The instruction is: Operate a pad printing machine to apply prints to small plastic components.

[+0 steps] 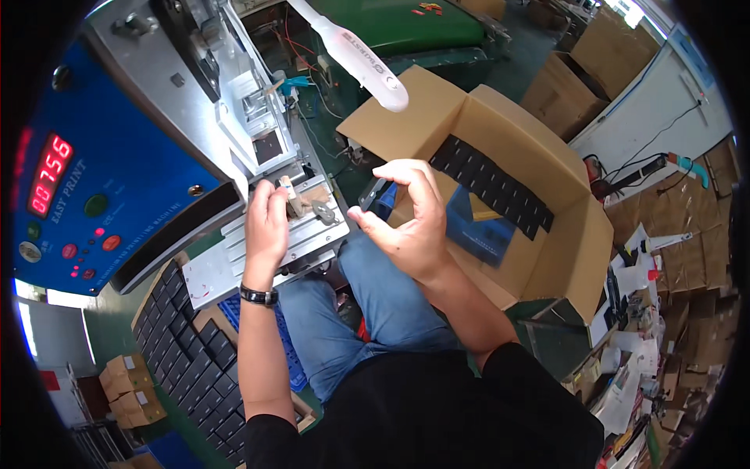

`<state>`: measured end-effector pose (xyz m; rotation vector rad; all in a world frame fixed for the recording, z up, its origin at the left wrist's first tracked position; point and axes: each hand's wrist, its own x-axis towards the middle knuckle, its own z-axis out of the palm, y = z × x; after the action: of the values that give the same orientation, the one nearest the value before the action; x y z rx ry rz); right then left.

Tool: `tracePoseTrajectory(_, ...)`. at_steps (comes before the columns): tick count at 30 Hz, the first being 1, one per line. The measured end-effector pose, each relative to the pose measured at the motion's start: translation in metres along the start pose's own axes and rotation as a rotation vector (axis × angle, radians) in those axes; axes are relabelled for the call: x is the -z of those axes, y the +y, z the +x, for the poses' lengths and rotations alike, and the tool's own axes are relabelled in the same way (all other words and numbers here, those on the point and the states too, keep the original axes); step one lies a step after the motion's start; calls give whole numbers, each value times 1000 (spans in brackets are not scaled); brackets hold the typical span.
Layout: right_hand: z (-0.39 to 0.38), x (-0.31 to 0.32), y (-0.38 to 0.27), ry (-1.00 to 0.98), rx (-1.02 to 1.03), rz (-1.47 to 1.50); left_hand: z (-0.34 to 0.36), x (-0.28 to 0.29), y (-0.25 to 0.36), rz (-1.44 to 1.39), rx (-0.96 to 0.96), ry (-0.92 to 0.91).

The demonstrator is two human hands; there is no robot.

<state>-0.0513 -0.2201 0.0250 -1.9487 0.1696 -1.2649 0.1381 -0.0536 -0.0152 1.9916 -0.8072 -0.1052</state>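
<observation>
My right hand (414,223) is raised between the machine and the carton. Its thumb and fingers pinch a small flat dark rectangular piece (372,192) by its edges. At the small metal worktable (297,242) of a blue printing machine (117,148), my left hand (267,227) has its fingers drawn together against a pale block (291,197) of the fixture. What those fingers hold, if anything, is hidden. A grey metal clamp knob (323,212) sits right of the block.
An open cardboard carton (539,273) at the right holds rows of black pieces (492,184) and a blue box (478,227). Many black pieces (187,344) lie on a board at the lower left. A white lamp (363,66) hangs above the work. Flattened cardboard (672,242) stands far right.
</observation>
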Motion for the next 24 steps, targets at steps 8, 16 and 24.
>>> tracePoseTrajectory(8, -8, 0, 1, 16, -63, -11, -28, 3, 33, 165, -27, -66)
tracePoseTrajectory(16, -9, 3, 0, 67, -5, 5, -62, -22, 0, -45, 53, 222)
tracePoseTrajectory(24, -13, -1, 2, 49, -125, -19, -59, -18, -6, 65, -103, 169)
